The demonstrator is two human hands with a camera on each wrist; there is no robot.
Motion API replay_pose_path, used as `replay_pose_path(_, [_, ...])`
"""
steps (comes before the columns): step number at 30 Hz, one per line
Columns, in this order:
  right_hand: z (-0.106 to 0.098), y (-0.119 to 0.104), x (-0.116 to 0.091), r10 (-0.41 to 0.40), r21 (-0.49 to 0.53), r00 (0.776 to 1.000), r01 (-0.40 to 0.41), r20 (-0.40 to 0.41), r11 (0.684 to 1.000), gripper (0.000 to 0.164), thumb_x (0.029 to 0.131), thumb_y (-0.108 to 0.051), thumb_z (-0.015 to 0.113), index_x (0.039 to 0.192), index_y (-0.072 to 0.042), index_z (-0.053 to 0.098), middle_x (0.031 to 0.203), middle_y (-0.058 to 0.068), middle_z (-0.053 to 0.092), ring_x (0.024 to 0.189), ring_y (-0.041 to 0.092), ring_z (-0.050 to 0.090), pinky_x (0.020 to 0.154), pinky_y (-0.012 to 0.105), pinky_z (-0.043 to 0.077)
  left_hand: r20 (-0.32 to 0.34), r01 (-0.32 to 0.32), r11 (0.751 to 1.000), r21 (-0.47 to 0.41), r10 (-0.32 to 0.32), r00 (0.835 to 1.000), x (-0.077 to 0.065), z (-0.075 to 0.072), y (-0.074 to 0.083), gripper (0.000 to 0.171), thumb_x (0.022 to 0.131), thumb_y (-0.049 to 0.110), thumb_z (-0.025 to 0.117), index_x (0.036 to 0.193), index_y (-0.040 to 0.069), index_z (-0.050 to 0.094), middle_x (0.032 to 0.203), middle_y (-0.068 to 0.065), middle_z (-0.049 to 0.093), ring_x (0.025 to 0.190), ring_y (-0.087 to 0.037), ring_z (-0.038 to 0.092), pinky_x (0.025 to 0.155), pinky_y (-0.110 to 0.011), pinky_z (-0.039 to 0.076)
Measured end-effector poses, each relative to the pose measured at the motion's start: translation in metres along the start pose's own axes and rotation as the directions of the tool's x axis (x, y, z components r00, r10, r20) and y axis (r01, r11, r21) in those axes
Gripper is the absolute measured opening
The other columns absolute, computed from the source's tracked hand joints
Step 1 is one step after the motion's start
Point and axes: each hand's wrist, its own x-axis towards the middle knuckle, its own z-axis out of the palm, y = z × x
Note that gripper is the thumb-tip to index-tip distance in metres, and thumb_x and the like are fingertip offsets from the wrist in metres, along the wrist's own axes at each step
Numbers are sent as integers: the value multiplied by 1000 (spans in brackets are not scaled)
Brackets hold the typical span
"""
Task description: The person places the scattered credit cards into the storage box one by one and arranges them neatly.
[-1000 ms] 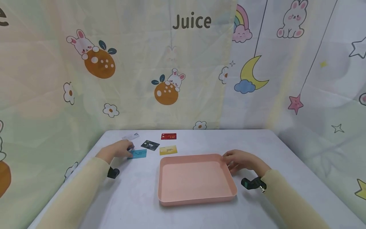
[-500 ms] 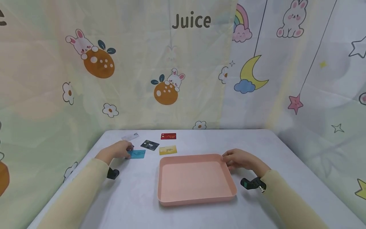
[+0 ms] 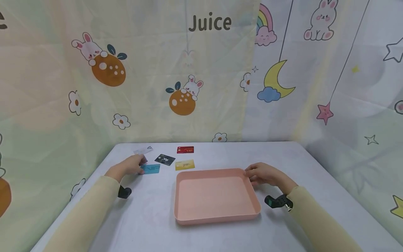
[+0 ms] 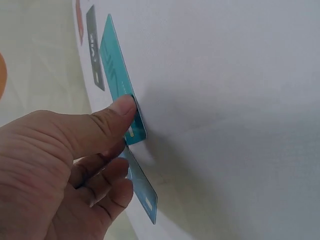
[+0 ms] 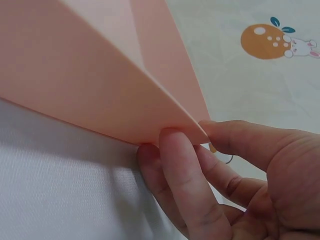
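Observation:
My left hand (image 3: 129, 165) is at the left end of a teal VIP card (image 3: 152, 169). In the left wrist view, the thumb lies on the face of this teal card (image 4: 116, 65) near one end, pinching it, with the index finger mostly hidden behind. A blue-grey card (image 4: 144, 187) shows below, beside the curled fingers. At the far right corner of a shallow pink tray (image 3: 217, 196), my right hand (image 3: 266, 174) holds the rim. The right wrist view shows the thumb and fingers on two sides of that tray corner (image 5: 90, 60).
Behind the teal card lie a black VIP card (image 3: 165, 159), a yellow card (image 3: 185, 165), a red VIP card (image 3: 185, 149) and a pale clear card (image 3: 143, 150). A printed cloth (image 3: 151, 119) hangs along the back edge of the white table (image 3: 141, 220).
The left hand has shifted slightly left, and the teal card has slid a little left with it. The right hand and the tray look unchanged.

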Motion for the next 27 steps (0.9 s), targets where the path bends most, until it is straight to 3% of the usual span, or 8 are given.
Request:
replay_pose_path(4, [-1,2,2,-2,3,1000,2,-4,1000,49,100,-21,65,138,8,55,117,14,68,81,15,66,71,23,58,-17,4,1000,-6,-5,1000,1,1,-2,52,89,9,81,133,-6,59,127,-24,65,110,-34,61,107,-57,49])
replay_pose_path(10, [-2,5,3,-11,67,1000,10,18,998,49,102,-21,64,140,9,53,112,11,69,79,13,66,69,22,58,-10,41,997,-65,-41,999,3,2,-7,55,86,13,84,131,-6,59,121,-22,65,106,-32,59,104,-55,50])
replay_pose_path(17, [-2,7,2,-31,113,999,27,34,993,45,104,-19,61,138,10,52,109,10,70,82,12,68,69,22,59,-46,2,988,-157,-10,999,-1,1,-12,38,90,8,78,123,-1,62,117,-22,63,102,-32,57,92,-45,56])
replay_pose_path(23, [-1,5,0,-34,111,999,30,30,993,42,104,-18,61,134,10,55,113,12,70,82,13,67,69,22,59,-41,-23,953,-301,11,999,-8,-1,-14,29,97,1,64,126,0,61,116,-23,59,94,-28,58,75,-29,56])
replay_pose_path(27, [0,5,-1,-18,114,1000,16,15,993,41,104,-18,61,134,10,55,114,13,70,82,13,68,70,23,60,-74,-10,909,-417,-23,997,-12,-4,-11,33,99,4,64,131,-3,59,112,-20,60,91,-23,59,74,-27,55])
